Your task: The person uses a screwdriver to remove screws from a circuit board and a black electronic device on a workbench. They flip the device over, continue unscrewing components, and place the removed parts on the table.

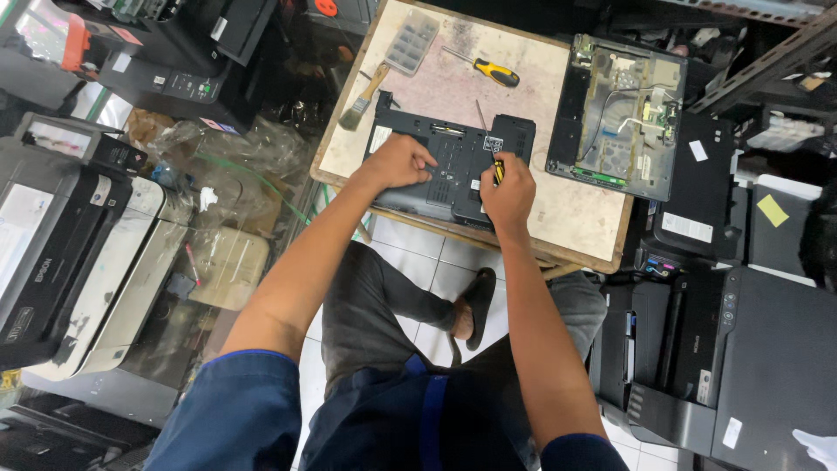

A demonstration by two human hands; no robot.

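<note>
Printers (61, 235) crowded the floor on the left, and more printers (750, 349) stood stacked on the right. Between them sat a small wooden table (567, 218) with a pale, scuffed top. On its right part lay an opened laptop shell (623, 113) with bare boards and thin wires showing. At the near edge of the table, in front of the person, lay the black laptop base (449, 161), underside up and slightly overhanging the edge.

The left hand (399, 161) lay closed down on the left part of the base, fingers curled and pressing on the casing, holding nothing. The right hand (508, 194) was wrapped in a fist around a yellow and black screwdriver (498, 170), its shaft rising away from the hand toward a small hatch area of the base.

A second yellow-handled screwdriver (493, 71) lay farther back on the table, a paintbrush (366, 96) near the far left corner, and a clear parts box (411, 41) beyond that.

To do this well, I judged, the tip should seat square in the screw head, with the left hand bearing down so the overhanging base could not rock or slide.
</note>
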